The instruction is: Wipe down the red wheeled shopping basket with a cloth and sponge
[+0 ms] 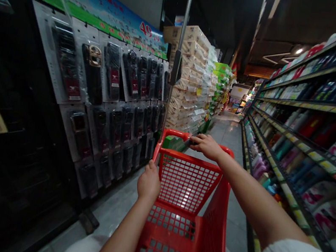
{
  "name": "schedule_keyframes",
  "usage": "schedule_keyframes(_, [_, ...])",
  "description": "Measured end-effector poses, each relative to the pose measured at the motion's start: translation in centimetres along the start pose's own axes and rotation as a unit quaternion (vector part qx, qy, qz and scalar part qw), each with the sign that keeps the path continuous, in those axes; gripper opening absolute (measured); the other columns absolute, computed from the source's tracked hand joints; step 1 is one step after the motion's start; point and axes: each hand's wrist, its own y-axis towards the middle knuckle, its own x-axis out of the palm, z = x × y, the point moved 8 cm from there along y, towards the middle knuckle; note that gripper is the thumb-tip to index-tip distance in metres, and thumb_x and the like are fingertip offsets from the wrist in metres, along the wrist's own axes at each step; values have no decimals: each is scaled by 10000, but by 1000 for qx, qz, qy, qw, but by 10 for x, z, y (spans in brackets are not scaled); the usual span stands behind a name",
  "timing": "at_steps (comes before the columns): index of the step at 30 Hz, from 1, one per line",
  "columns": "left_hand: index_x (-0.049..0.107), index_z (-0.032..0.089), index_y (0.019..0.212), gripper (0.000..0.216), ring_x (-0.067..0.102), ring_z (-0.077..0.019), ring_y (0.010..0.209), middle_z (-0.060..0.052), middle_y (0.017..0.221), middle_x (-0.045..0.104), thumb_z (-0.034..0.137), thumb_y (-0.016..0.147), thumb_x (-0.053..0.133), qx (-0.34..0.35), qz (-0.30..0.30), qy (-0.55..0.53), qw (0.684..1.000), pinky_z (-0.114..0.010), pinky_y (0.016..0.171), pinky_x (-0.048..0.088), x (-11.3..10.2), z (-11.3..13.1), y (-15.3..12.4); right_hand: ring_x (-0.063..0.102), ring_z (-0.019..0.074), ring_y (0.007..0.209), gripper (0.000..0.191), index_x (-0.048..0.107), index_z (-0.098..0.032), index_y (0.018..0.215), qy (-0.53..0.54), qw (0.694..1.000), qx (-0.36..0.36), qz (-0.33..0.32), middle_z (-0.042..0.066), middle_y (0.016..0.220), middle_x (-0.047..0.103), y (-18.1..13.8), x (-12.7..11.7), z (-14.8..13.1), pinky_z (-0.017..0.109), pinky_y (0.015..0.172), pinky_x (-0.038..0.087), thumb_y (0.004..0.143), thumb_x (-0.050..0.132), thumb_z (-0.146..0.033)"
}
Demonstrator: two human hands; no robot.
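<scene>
A red plastic shopping basket [169, 234] with grid walls and a grid floor stands in front of me, with nothing in it that I can see. My left hand [149, 182] is closed round its left rim, near the far left corner. At the far end, my right hand [206, 146] lies over the red top bar, its fingers bent onto a dark part of the bar; their tips are partly hidden. A thin metal pole [185, 21] with a dark fitting rises by the basket's far left corner, out of the top of the view.
On the left, packaged belts [109, 69] hang on a display rack under a blue and green sign [110, 9]. Beyond it rise stacked wrapped packs [192, 78]. Shelves of bottles [308, 132] line the right side. A grey tiled aisle [226, 131] runs ahead between them.
</scene>
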Motion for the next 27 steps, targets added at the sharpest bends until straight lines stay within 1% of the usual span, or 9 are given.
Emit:
schedule_keyframes(5, [450,48,1361,473,725,-201,838,-179,1071,655,21,918,285,-6,-2,0,1000,-238,644,539,-4,2,0,453,246,1127,334,660,-370,1227,20,999,43,20,9,1383,560,-39,8,21,343,816,341,983,447,-292])
schedule_keyframes(11, [468,48,1332,445,725,-207,820,-183,1057,659,34,912,323,-11,5,-1,1000,-241,624,534,-8,4,0,474,245,1088,315,749,-311,1073,60,995,66,-47,34,1334,587,-55,-4,34,345,850,365,922,498,-196])
schedule_keyframes(13, [462,40,1334,444,725,-212,803,-190,1055,656,39,905,345,-10,6,-1,1000,-250,611,534,-7,4,1,497,244,1066,300,766,-284,1024,75,990,117,-25,49,1281,617,-54,-10,46,351,876,378,896,518,-174])
schedule_keyframes(14, [460,37,1332,442,724,-213,798,-193,1052,656,41,906,344,-9,7,0,1000,-254,606,533,-6,4,1,508,244,1066,296,763,-272,1036,84,983,162,7,57,1269,620,-52,-14,54,352,892,386,889,524,-176])
schedule_keyframes(16, [458,35,1327,436,724,-211,796,-195,1047,657,44,912,323,-11,7,2,1000,-254,601,530,-5,3,2,523,244,1104,325,719,-245,1150,110,955,262,83,79,1305,592,-52,-19,70,345,929,403,886,534,-204])
schedule_keyframes(18, [457,36,1323,435,724,-210,802,-189,1043,658,45,920,293,-10,6,-2,1000,-254,601,530,-4,2,2,531,239,1153,409,631,-222,1289,149,926,330,109,96,1357,555,-48,-11,74,330,951,418,894,527,-243])
schedule_keyframes(22, [473,43,1311,444,726,-214,814,-173,1033,666,40,929,247,-16,10,-11,1000,-255,602,535,-4,2,1,582,237,1126,445,528,-290,1380,198,895,399,26,70,1330,593,-31,18,60,362,941,448,949,424,-325])
schedule_keyframes(25, [468,48,1327,444,726,-201,794,-170,1037,669,44,934,262,-26,15,-4,1000,-242,604,534,-5,3,0,600,266,1095,390,574,-360,1302,164,889,428,-6,49,1282,620,-13,17,55,488,961,425,968,375,-351])
schedule_keyframes(27, [469,49,1330,439,724,-198,780,-169,1037,669,48,937,273,-27,14,-2,1000,-243,602,535,-4,3,0,611,269,1064,366,614,-348,1245,146,898,414,-30,58,1229,641,8,14,51,499,943,431,969,374,-376])
